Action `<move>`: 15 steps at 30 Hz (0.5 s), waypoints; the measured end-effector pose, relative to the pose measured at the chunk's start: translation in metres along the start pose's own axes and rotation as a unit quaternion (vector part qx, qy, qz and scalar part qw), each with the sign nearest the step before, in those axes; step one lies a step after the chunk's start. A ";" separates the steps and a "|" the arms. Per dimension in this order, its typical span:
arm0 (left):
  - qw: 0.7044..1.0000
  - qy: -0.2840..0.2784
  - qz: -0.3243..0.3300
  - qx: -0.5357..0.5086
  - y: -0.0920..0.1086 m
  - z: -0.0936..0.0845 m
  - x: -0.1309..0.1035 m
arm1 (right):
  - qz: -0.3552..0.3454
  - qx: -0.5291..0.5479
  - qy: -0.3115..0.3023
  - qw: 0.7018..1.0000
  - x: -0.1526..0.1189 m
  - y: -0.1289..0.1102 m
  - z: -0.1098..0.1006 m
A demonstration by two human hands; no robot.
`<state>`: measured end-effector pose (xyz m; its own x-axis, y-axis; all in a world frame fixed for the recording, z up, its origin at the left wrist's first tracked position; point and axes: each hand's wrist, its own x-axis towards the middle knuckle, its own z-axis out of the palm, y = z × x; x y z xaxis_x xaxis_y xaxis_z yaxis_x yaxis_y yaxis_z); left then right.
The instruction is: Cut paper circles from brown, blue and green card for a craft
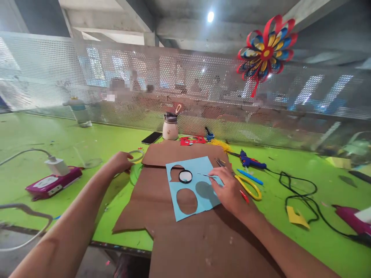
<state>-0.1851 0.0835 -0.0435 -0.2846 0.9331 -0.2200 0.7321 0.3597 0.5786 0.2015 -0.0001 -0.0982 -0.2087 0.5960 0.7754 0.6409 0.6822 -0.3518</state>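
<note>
A light blue sheet (205, 168) with round holes cut in it lies on brown cardboard (179, 243). On the sheet rests a small black ring with a white middle (185, 176). My right hand (224, 185) is above the sheet's right side, thumb and finger pinching a thin dark strip (206, 175). My left hand (123, 161) is at the left edge of the cardboard, beside a roll of clear tape (135, 155) and some green round pieces (135, 174); its fingers are partly hidden, and whether they grip the roll is unclear.
Yellow-handled scissors (249, 188), a blue pen (249, 177) and a blue glue gun (251, 160) with a black cord lie right. Behind stand a white jar (170, 127), a phone (152, 137) and red paper (193, 140). A purple power strip (55, 183) is left.
</note>
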 end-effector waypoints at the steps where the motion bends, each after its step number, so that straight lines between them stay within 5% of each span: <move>1: 1.000 -0.004 -0.001 0.009 -0.001 0.000 0.001 | -0.002 0.005 0.002 1.000 0.000 0.001 0.000; 15: 0.998 -0.028 0.026 0.039 0.011 0.000 -0.009 | 0.004 0.006 -0.008 1.000 0.003 -0.005 -0.005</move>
<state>-0.1751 0.0791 -0.0353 -0.2114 0.9482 -0.2369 0.7917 0.3083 0.5274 0.2013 -0.0042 -0.0918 -0.2146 0.6084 0.7641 0.6334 0.6822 -0.3653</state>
